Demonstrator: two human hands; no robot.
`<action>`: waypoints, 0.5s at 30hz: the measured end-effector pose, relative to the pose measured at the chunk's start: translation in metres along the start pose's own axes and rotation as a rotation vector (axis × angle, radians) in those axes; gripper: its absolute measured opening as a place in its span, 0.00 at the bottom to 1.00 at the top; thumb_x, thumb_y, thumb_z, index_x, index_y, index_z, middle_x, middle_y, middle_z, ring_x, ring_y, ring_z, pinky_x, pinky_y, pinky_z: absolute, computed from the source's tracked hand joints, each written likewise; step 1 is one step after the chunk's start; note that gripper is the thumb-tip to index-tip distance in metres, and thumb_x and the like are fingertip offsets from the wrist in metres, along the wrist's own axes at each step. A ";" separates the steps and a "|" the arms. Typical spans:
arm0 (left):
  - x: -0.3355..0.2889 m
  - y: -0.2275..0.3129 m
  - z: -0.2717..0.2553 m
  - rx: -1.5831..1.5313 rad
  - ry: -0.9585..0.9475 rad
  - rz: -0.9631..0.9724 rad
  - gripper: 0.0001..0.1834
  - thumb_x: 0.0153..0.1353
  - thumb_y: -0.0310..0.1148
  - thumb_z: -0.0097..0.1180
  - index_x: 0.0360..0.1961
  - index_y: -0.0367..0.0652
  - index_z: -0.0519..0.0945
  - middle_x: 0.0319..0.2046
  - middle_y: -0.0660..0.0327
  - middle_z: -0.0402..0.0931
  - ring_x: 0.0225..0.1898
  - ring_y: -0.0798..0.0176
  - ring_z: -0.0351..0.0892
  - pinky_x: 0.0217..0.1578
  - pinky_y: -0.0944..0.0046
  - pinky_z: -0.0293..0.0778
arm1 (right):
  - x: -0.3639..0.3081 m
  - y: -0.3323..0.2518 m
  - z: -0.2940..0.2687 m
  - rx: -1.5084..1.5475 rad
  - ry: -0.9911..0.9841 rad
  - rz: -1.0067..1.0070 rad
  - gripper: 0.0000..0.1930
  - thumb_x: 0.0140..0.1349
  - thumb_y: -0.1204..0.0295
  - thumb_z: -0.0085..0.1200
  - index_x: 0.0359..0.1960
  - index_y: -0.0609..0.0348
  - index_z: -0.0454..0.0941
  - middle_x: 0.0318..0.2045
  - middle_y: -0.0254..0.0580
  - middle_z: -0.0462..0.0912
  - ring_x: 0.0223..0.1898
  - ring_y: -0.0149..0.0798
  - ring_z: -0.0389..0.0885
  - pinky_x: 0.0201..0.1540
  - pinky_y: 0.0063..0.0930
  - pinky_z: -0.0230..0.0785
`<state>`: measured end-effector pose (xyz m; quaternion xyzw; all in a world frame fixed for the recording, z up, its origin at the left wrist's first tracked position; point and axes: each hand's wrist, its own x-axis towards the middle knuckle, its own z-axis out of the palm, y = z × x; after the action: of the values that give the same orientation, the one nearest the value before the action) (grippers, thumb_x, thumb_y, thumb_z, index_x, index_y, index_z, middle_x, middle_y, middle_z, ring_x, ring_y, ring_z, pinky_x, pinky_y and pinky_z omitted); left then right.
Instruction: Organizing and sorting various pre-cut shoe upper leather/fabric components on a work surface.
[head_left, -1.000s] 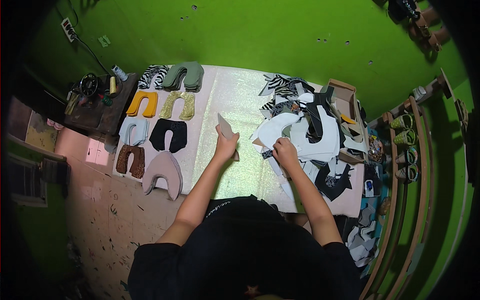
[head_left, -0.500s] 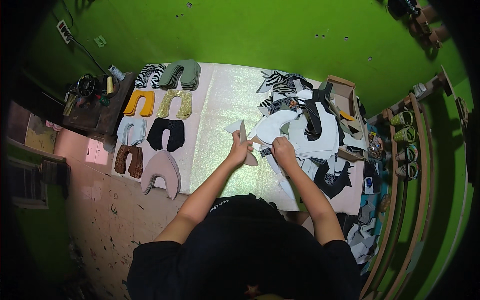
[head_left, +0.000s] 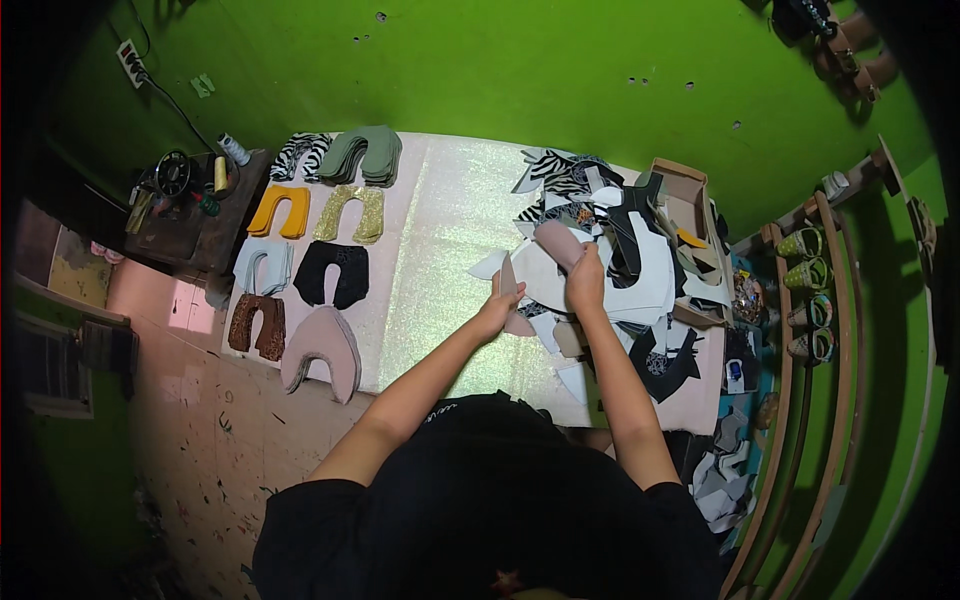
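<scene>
My left hand is closed on a pinkish-beige scrap whose pointed tip sticks up past the fingers; another end of the same colour shows below them. Close by, a white pointed piece juts out to the left; I cannot tell whether the hand holds it too. A pinkish-beige curved piece is gripped in my right hand, bent over above the scrap pile. Beneath both hands spread large white curved cut-outs, mixed with black and zebra-patterned scraps.
U-shaped pieces stand in stacks at the table's left: green, yellow, gold, black, pink and others. An open cardboard box sits behind the scraps. A sewing machine is far left; sandals hang on a rack at right.
My right hand has risen from the scraps and now holds up the pinkish-beige curved piece. My left hand has shifted a little to the right with its scrap.
</scene>
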<state>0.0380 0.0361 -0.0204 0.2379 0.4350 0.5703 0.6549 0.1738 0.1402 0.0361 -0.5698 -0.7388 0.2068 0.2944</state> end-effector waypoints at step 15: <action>-0.002 0.002 -0.006 0.003 0.032 -0.027 0.27 0.55 0.24 0.33 0.57 0.29 0.48 0.54 0.48 0.59 0.59 0.57 0.57 0.59 0.61 0.53 | 0.023 -0.006 -0.069 0.430 0.277 -0.084 0.12 0.58 0.68 0.48 0.35 0.66 0.70 0.27 0.44 0.76 0.29 0.35 0.73 0.35 0.28 0.65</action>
<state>0.0315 0.0334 -0.0209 0.2239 0.4493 0.5643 0.6554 0.2119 0.1584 0.0956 -0.4859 -0.6535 0.2666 0.5155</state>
